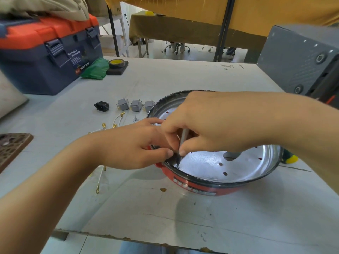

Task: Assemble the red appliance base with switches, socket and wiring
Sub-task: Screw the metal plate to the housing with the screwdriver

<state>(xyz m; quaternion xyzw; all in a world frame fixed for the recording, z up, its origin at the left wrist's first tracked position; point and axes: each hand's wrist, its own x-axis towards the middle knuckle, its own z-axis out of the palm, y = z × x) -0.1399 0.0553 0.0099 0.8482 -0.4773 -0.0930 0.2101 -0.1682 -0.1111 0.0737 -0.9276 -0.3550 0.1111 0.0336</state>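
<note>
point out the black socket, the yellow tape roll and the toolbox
black socket [102, 106], head view, on its front face
yellow tape roll [117, 63], head view, on its top
toolbox [36, 70], head view, on its blue front wall

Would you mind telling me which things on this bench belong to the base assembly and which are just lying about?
For the job:
red base
three grey switches
black socket
white wires
screwdriver, held in the right hand
left hand, steadying the base rim

Lying about:
toolbox
tape roll
green bag
grey box
</note>
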